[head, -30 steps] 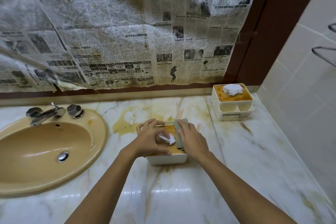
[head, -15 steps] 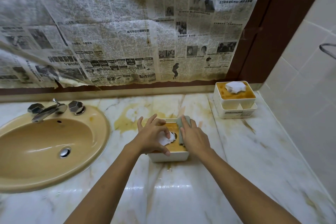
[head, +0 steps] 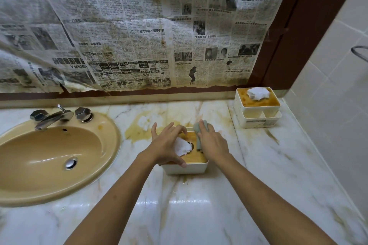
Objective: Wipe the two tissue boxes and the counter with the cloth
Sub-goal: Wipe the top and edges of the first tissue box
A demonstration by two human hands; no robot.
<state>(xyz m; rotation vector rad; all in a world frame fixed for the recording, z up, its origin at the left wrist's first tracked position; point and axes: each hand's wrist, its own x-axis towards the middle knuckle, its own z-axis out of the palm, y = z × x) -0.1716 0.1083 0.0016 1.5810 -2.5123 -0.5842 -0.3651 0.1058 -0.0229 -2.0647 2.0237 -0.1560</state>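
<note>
A white tissue box (head: 187, 168) with an orange-brown lid and a tuft of white tissue stands on the marble counter (head: 268, 175) in front of me. My left hand (head: 166, 146) rests over its left side, fingers spread, bracing the box and touching the tissue. My right hand (head: 212, 142) presses a folded grey-green cloth (head: 198, 130) onto the lid's right side. A second tissue box (head: 257, 117), white with an orange lid and a tissue tuft, sits at the counter's back right corner.
A tan oval sink (head: 49, 157) with a chrome tap (head: 52, 118) fills the left. Yellow-brown stains (head: 137, 129) mark the counter behind the near box. Newspaper (head: 129, 32) covers the wall above. A tiled wall (head: 334, 105) bounds the right side.
My right hand with the cloth has slid a little toward the far edge of the lid. My left hand's fingers have spread, lifting off the tissue slightly. The view has shifted.
</note>
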